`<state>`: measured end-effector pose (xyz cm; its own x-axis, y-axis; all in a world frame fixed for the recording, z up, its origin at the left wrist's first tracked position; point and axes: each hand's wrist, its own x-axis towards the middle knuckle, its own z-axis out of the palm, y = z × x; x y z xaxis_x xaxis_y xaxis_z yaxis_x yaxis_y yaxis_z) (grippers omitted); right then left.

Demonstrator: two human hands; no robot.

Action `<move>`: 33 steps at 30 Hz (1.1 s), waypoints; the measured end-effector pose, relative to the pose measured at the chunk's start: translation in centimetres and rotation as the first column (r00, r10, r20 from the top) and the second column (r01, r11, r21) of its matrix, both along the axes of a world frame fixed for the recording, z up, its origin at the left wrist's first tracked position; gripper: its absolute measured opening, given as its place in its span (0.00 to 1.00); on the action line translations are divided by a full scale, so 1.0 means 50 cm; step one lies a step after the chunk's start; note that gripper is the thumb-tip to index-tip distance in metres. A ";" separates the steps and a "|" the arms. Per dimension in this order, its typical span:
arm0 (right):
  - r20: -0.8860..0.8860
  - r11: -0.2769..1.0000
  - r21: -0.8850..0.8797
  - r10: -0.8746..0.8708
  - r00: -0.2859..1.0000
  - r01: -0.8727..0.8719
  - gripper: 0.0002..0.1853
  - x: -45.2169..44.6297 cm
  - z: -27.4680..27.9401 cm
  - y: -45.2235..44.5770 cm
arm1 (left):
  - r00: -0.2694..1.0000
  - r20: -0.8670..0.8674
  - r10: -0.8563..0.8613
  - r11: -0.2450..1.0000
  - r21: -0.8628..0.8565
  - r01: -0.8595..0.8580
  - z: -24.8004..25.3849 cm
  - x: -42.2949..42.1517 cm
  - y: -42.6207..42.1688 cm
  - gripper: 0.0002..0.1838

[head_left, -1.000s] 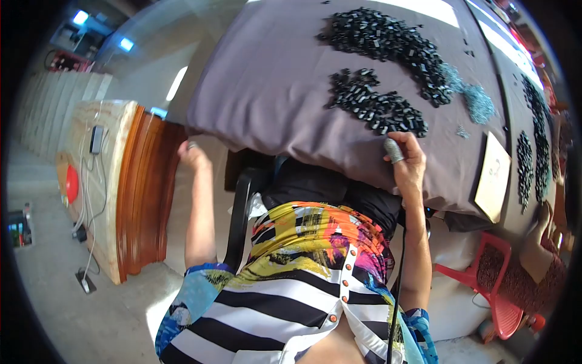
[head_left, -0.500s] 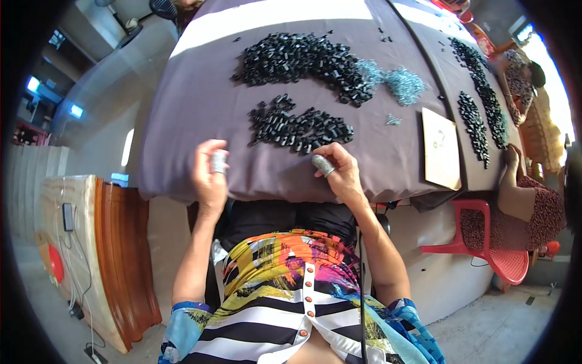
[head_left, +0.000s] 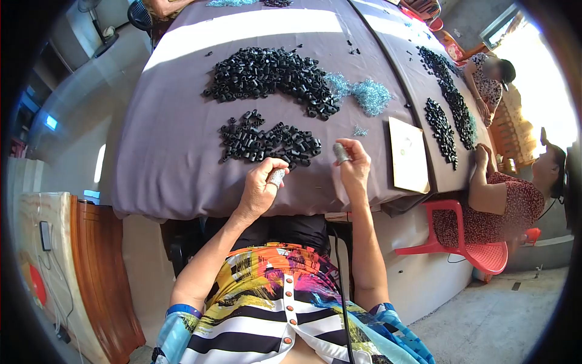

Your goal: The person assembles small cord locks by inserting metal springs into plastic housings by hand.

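My left hand [head_left: 262, 185] is closed in a pinch at the front edge of a smaller pile of black cylindrical pieces [head_left: 257, 141]; what its fingertips hold is too small to make out. To the right of that pile, my right hand [head_left: 354, 164] is raised with fingers curled together, just below a few loose small silvery pieces [head_left: 360, 131]. Anything in it is hidden. Grey wrapping covers a digit on each hand. Behind lies a larger black pile [head_left: 267, 76], beside a heap of small silvery-blue pieces [head_left: 371, 97].
A pale board [head_left: 408, 155] lies at the right on the grey-brown cloth [head_left: 163, 158]. Beyond it are more black piles [head_left: 439, 130] and two seated people [head_left: 506, 200] [head_left: 485, 79]. A red chair [head_left: 464, 242] stands right; a wooden cabinet [head_left: 103, 273] stands left.
The view has shifted. My left hand has come rightward to the smaller black pile and closed. My right hand has moved away from that pile, to its right.
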<state>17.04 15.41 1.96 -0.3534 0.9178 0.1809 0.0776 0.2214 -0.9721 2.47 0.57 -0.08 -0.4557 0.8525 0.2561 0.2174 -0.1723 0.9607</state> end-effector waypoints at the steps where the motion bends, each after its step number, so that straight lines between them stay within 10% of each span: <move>1: 0.034 0.998 0.051 -0.026 0.999 0.024 0.06 0.005 -0.007 0.019 | 1.000 -0.002 -0.003 1.000 -0.007 0.003 0.002 -0.001 0.001 0.13; 15: 0.453 0.756 0.655 -0.378 0.808 -0.013 0.11 -0.001 0.007 0.271 | 0.920 -0.384 0.081 0.993 0.116 -0.039 0.000 0.010 0.010 0.11; 33: 0.698 0.815 0.540 -0.295 0.652 -0.210 0.17 0.008 -0.014 0.326 | 0.910 -0.408 0.074 0.996 0.067 -0.050 0.002 0.016 0.010 0.12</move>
<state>17.43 31.70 1.25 -0.5548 0.7620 0.3340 0.7124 0.6425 -0.2824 3.26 1.07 0.04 -0.3524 0.8055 0.4764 0.6018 -0.1948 0.7745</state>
